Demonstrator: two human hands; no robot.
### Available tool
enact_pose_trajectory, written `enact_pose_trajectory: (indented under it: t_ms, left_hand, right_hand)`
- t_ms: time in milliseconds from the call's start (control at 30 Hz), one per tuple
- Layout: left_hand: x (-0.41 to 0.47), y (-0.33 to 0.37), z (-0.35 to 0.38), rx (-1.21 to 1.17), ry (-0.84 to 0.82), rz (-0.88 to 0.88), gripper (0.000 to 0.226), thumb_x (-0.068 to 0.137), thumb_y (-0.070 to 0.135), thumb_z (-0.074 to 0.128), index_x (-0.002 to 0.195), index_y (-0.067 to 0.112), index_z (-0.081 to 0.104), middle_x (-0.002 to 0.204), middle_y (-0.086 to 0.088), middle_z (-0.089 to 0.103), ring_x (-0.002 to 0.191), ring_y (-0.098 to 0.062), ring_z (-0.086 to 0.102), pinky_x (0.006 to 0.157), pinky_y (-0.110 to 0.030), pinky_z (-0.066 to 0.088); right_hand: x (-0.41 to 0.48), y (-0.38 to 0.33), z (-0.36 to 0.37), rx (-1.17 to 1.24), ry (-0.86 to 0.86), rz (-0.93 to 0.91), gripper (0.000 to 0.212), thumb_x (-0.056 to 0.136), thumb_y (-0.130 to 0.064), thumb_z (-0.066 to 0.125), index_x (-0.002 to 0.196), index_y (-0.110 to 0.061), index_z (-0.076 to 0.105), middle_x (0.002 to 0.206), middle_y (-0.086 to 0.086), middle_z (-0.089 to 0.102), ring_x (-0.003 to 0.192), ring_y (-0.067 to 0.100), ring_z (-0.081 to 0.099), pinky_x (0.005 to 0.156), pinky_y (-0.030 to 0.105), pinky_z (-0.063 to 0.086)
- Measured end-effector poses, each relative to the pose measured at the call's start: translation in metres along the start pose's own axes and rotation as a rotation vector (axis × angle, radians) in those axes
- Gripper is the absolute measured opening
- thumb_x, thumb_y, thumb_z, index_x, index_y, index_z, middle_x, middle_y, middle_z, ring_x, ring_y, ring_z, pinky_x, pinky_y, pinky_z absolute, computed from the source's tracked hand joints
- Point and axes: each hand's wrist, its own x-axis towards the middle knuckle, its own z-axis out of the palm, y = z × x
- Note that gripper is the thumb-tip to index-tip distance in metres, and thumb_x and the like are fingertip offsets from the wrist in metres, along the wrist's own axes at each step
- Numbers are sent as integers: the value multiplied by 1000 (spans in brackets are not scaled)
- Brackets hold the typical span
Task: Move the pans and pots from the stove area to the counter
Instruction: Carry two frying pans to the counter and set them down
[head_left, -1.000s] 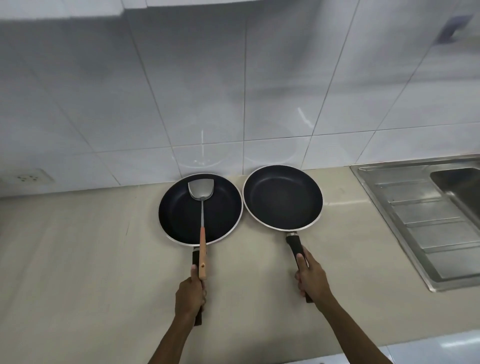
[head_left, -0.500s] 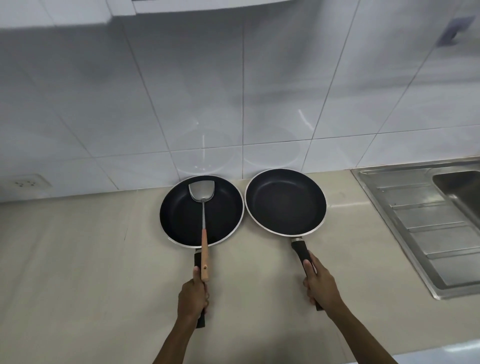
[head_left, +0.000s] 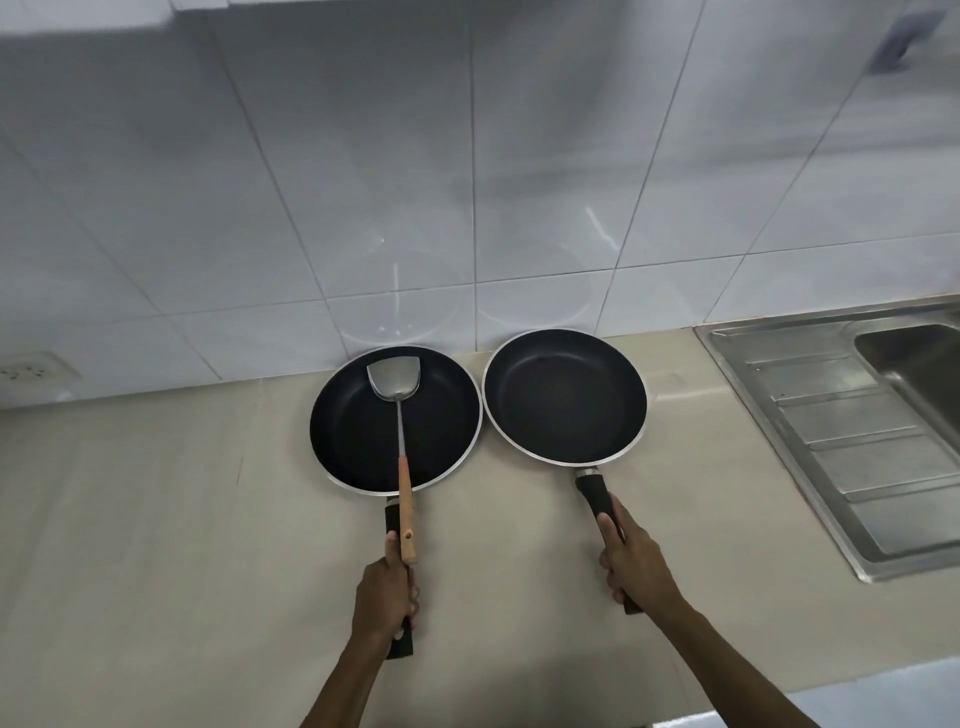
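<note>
Two black non-stick frying pans sit side by side on the beige counter (head_left: 156, 519), close to the tiled wall, rims almost touching. The left pan (head_left: 358, 436) carries a steel spatula (head_left: 397, 387) whose wooden handle lies over the pan's black handle. My left hand (head_left: 384, 597) is closed around that pan handle, thumb beside the spatula's wooden end. The right pan (head_left: 563, 397) is empty inside. Its black handle points toward me, and my right hand (head_left: 636, 566) grips it.
A stainless steel sink (head_left: 919, 364) with a ribbed drainboard (head_left: 857, 441) is set into the counter at the right. A white wall socket (head_left: 31, 371) sits low on the tiles at far left. The counter's front edge runs along the bottom right.
Both pans have shifted slightly toward me and to the right in view while my hands kept hold of the handles. The spatula stayed in the left pan.
</note>
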Motion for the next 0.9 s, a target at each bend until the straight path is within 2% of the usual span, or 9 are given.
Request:
enact_pose_trajectory:
  t_ms: [233, 433, 533, 700, 800, 900]
  left_hand:
    - [-2, 1, -3, -17, -43, -1, 70, 106, 53, 24, 68, 3, 55, 55, -12, 54, 46, -24, 48, 56, -37, 43]
    - [4, -4, -6, -51, -76, 6, 71, 105, 55, 24, 65, 5, 55, 49, -8, 53, 45, -23, 49, 56, -36, 45]
    - [8, -4, -4, -73, -63, -17, 69, 105, 56, 26, 65, 8, 55, 49, -6, 53, 44, -23, 48, 57, -38, 43]
    - [6, -10, -5, -100, -22, -52, 72, 100, 66, 29, 63, 11, 58, 46, -3, 55, 40, -20, 50, 51, -34, 42]
    - [-14, -23, -4, -95, 62, -62, 73, 96, 71, 36, 63, 11, 61, 46, -2, 58, 38, -18, 52, 46, -29, 45]
    - [-51, -44, 5, -102, 185, -3, 70, 94, 70, 43, 66, 8, 62, 43, 0, 57, 36, -18, 51, 47, -30, 45]
  right_hand:
    - [2, 6, -1, 40, -11, 7, 47, 105, -49, 42, 151, -42, 37, 62, 9, 57, 36, 12, 50, 38, 30, 52]
    - [2, 4, -2, 25, 5, 10, 43, 105, -50, 41, 148, -46, 39, 62, 8, 57, 36, 13, 51, 37, 31, 52]
    - [0, 0, -5, 17, 2, 8, 43, 106, -47, 42, 148, -40, 41, 63, 8, 58, 40, 15, 52, 38, 29, 51]
    - [-8, -4, -11, 91, -21, 25, 38, 107, -40, 42, 144, -34, 46, 58, 9, 59, 38, 15, 54, 38, 26, 49]
    - [-12, -1, -17, 160, -76, 76, 34, 106, -43, 47, 127, -18, 54, 61, 9, 64, 36, 13, 55, 38, 25, 49]
    - [-28, 15, -24, 202, -160, 84, 38, 104, -45, 50, 107, -7, 59, 62, 8, 67, 37, 13, 59, 40, 27, 54]
